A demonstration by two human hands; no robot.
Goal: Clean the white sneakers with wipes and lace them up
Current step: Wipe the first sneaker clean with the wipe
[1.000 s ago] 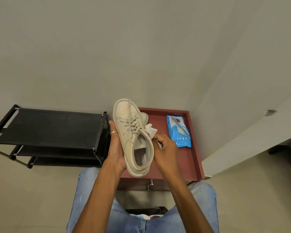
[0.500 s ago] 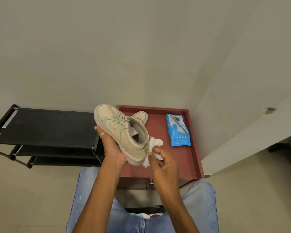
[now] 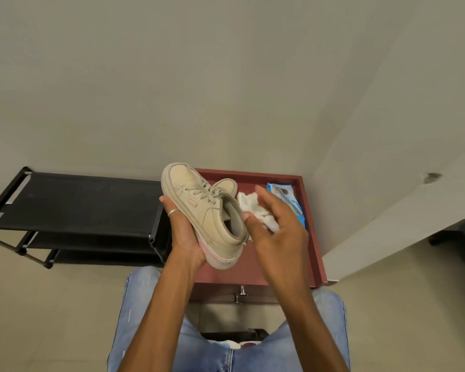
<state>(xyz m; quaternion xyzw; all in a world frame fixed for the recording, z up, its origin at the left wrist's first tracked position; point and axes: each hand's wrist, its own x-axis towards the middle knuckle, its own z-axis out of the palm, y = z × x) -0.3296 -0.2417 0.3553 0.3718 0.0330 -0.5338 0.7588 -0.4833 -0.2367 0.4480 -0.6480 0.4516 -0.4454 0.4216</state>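
Beige-white sneaker (image 3: pixel 207 218) gripped in my left hand (image 3: pixel 184 232), hanging over the red table (image 3: pixel 253 175)'s left edge, black shoe rack (image 3: pixel 78 205) just beside. Right hand (image 3: pixel 277 232) pinches one crumpled wipe (image 3: pixel 255 210). Second sneaker (image 3: pixel 227 185) and one wipes pack (image 3: pixel 285 194) sit behind.

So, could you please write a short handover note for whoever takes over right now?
The left hand grips the sneaker from under its sole, held above the red table.
The right hand pinches a crumpled wipe beside the sneaker's heel collar; contact unclear.
The second sneaker lies on the table behind the held one, mostly hidden. The blue wipe pack lies to its right.
Done: the held sneaker shows threaded laces.
Left: finish wiping it, clean the second, check both laces.
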